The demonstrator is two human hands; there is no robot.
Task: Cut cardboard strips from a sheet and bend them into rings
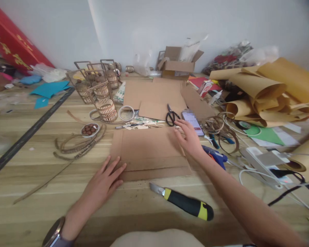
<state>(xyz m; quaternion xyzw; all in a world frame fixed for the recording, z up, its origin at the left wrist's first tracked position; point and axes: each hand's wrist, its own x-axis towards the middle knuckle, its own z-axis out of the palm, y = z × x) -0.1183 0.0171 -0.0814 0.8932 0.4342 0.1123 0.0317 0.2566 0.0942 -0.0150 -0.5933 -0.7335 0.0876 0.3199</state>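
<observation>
Toward the table's (134, 212) near edge, the card (149, 145) is laid longways left to right between spread, empty-looking hands: left hand (103, 180) at its left edge, right hand (189, 137) by its far right corner.

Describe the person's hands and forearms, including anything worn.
The left hand and right hand are both ungloved, with no rings visible. A wristwatch with a dark face and shiny metallic rim sits at the left wrist, beside a greyish band, perhaps strap or cuff. The right forearm shows no sleeve.
</observation>
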